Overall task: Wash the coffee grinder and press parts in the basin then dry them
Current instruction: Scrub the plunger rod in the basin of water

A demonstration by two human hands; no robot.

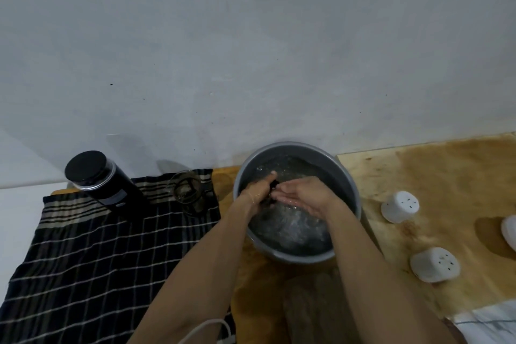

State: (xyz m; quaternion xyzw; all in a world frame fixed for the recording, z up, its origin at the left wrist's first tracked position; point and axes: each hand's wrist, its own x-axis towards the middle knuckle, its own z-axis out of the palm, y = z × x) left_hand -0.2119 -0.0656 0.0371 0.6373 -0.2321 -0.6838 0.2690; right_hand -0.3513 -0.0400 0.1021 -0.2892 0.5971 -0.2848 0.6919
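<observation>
A grey basin (352,193) full of water stands on the wooden floor against the wall. Both my hands are over the water, wet. My left hand (258,190) and my right hand (303,194) close together around a small black part (275,186), mostly hidden between them. On the dark checked cloth (83,246) to the left stand the black cylindrical coffee grinder (103,184) with its black lid and the glass press beaker (188,193) with a dark frame.
Two white perforated plastic pots (399,206) (434,264) lie on the plywood to the right of the basin, with a third white object (509,230) at the right edge. A white cable (206,328) runs under my left forearm. The grey wall is just behind.
</observation>
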